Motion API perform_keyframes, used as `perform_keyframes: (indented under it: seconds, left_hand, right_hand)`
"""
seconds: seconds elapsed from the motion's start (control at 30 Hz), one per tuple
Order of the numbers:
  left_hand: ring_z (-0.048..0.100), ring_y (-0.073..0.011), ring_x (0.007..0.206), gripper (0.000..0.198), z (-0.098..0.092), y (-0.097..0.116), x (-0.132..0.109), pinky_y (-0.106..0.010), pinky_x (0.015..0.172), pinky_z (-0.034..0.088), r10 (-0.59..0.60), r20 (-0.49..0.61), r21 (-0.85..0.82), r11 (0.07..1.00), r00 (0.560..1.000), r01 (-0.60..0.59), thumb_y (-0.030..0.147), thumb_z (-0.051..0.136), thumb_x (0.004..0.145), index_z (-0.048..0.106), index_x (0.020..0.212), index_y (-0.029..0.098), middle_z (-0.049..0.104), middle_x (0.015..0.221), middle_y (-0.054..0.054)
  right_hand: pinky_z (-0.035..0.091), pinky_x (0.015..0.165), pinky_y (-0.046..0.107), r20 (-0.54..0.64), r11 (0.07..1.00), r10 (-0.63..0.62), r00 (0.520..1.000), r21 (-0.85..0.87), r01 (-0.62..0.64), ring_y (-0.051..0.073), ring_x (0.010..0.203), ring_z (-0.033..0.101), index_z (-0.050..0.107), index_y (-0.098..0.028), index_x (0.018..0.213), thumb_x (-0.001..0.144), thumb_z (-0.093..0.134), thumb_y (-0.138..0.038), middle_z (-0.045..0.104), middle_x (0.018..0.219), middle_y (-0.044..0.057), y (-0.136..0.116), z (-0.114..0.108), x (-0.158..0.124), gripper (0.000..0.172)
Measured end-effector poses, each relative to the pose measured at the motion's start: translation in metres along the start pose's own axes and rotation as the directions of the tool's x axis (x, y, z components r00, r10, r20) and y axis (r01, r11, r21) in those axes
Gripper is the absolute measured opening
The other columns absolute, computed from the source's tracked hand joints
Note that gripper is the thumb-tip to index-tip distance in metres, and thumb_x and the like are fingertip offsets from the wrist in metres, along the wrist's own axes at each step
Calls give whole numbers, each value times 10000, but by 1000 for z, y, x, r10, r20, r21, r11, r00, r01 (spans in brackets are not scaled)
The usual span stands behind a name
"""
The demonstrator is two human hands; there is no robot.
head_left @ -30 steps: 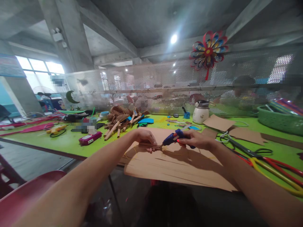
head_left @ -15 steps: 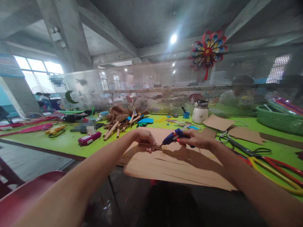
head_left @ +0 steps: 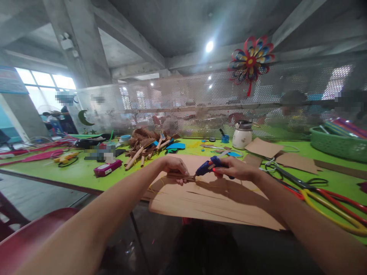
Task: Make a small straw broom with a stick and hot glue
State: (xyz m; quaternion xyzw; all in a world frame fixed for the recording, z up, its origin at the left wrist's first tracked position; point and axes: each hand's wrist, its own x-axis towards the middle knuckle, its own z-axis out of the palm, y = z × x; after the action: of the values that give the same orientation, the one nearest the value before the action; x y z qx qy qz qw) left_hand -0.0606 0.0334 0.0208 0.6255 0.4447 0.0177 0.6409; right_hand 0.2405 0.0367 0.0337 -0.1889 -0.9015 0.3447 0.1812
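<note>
On the green desk (head_left: 80,173) lies a cardboard sheet (head_left: 212,204). Above it, right hand (head_left: 237,169) grips a blue glue gun (head_left: 208,167), nozzle toward nine o'clock, touching the brown stick (head_left: 180,176) clenched in left hand (head_left: 174,166).

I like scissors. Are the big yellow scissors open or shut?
Open: the yellow scissors lie on the green table, handles spread apart.

I cannot read any text here. The pink box (head_left: 109,168) on the green surface (head_left: 83,172) carries a small white label, but its print is too small and blurred for me. The blue poster (head_left: 11,80) on the wall at far left shows no letters I can make out. Some patches in the view are pixelated, so nothing is readable there.
</note>
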Motion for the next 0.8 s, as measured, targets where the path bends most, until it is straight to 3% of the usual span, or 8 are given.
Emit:
perform_keyframes:
  seconds: [0.23,0.43,0.63,0.8]
  left_hand:
    - [674,-188,687,162,5,5,-3,-302,634,532,16,-9,-24,1000,1000,-16,240,644,750,717,798,104,725,784,-101]
    - [675,-184,693,163,4,4,-2,-303,672,534,-9,-28,-29,1000,1000,8,235,645,742,719,804,104,719,745,-90]
    - [664,-168,665,167,5,4,-3,-291,668,528,-16,-32,-23,1000,999,15,225,628,755,722,812,100,717,759,-95]
    - [672,-174,675,155,3,2,-2,-294,663,533,2,-36,-31,1000,999,-3,225,641,737,720,807,111,723,768,-89]
  right_hand:
    - [426,639,270,-20,999,-48,999,12,49,155,714,577,654,-165,905,843,536,-447,655,789,57,6,1,3,311]
    - [374,555,243,-27,999,-40,999,21,41,123,628,516,648,-145,906,842,540,-441,608,720,33,10,-1,1,322]
    - [353,540,234,8,998,-33,999,47,33,116,613,488,655,-162,1042,837,559,-454,590,691,13,13,-2,-1,369]
    - [356,542,237,11,998,-39,999,57,38,114,613,490,669,-152,1007,838,564,-441,596,699,24,15,-1,0,352]
